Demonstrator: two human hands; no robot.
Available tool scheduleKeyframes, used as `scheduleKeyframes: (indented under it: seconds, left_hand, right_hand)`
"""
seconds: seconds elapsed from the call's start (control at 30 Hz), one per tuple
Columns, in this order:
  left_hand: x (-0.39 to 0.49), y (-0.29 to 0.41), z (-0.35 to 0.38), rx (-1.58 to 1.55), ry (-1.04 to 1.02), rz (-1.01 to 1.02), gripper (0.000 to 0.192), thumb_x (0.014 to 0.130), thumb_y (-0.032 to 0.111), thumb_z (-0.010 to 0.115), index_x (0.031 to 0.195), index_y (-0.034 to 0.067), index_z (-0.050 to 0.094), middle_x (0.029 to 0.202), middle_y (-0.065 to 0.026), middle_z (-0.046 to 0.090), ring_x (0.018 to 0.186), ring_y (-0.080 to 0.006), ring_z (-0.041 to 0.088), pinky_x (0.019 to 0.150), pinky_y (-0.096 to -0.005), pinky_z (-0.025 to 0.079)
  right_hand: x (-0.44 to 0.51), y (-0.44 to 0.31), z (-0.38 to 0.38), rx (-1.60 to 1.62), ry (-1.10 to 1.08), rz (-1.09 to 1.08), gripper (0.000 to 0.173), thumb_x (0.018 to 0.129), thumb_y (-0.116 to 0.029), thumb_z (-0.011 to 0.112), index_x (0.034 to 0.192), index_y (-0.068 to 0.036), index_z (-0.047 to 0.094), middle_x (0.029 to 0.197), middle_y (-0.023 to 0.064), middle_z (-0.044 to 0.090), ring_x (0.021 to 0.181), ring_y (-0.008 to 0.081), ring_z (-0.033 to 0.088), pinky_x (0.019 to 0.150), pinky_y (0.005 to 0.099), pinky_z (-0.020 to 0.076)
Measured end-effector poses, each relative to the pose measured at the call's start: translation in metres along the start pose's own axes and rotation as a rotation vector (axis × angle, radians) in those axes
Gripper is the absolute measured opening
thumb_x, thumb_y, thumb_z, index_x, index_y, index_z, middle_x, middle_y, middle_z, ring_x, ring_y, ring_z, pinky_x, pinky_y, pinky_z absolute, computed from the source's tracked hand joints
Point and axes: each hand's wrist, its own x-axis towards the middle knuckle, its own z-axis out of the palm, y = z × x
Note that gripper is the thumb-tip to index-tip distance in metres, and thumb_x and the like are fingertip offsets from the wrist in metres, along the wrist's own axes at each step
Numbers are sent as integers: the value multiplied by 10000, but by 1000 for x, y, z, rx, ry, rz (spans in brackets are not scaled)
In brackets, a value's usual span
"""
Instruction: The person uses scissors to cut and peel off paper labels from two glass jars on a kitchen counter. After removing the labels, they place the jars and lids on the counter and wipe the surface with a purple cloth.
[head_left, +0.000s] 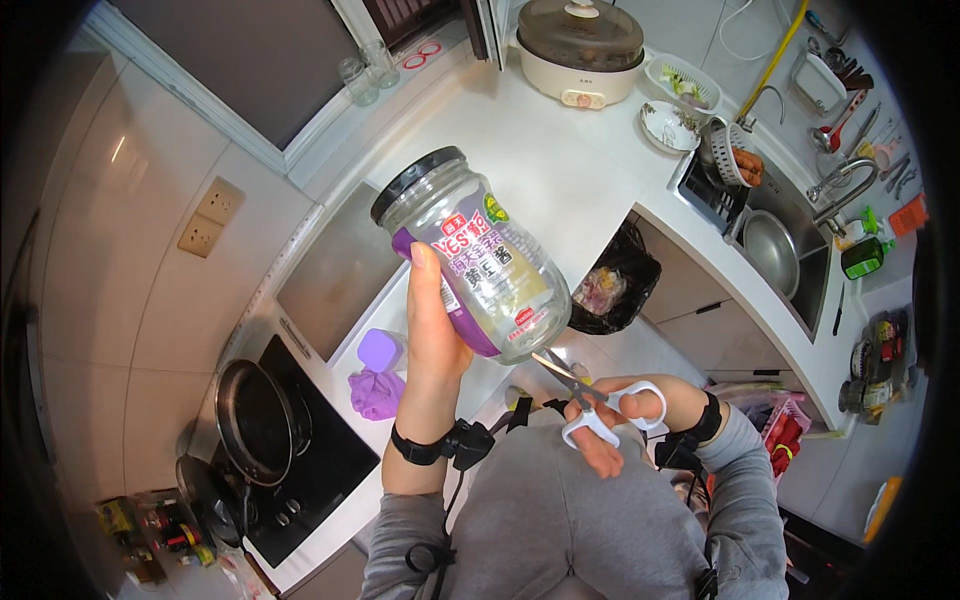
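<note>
My left hand (431, 322) grips a clear glass jar (487, 262) with a black lid and a printed plastic label sleeve, purple at one edge. The jar is tilted, lid towards the upper left, and looks empty. My right hand (619, 420) holds scissors (581, 390) with white handles, fingers through the loops. Their blades are parted, and the tips point at the jar's base; whether they touch it I cannot tell.
An electric cooker (581, 56) stands at the back of the white counter (480, 120). A sink (802, 255) is at the right. Below the counter is a black-lined bin (637, 277). A frying pan (255, 424) rests by the hob (322, 457) at the left.
</note>
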Motion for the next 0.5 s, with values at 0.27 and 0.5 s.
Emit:
scheduleKeyframes:
  seconds: [0.27,0.5]
  left_hand:
    - [-7,0,7,-12,-34,30,642,992,598,380,1275,41,525,1107,-110,653,993,-211,654,871,-377,549]
    - [-12,1,8,2,-53,70,632,992,590,392,1266,37,530,1113,-109,654,996,-207,657,869,-373,552]
  right_hand:
    - [-6,1,1,2,-20,2,787,833,-770,496,990,-1,546,820,157,692,669,232,709,521,287,554]
    - [-10,2,3,-48,15,-26,793,842,-759,495,1006,15,548,826,157,693,679,232,712,537,292,562]
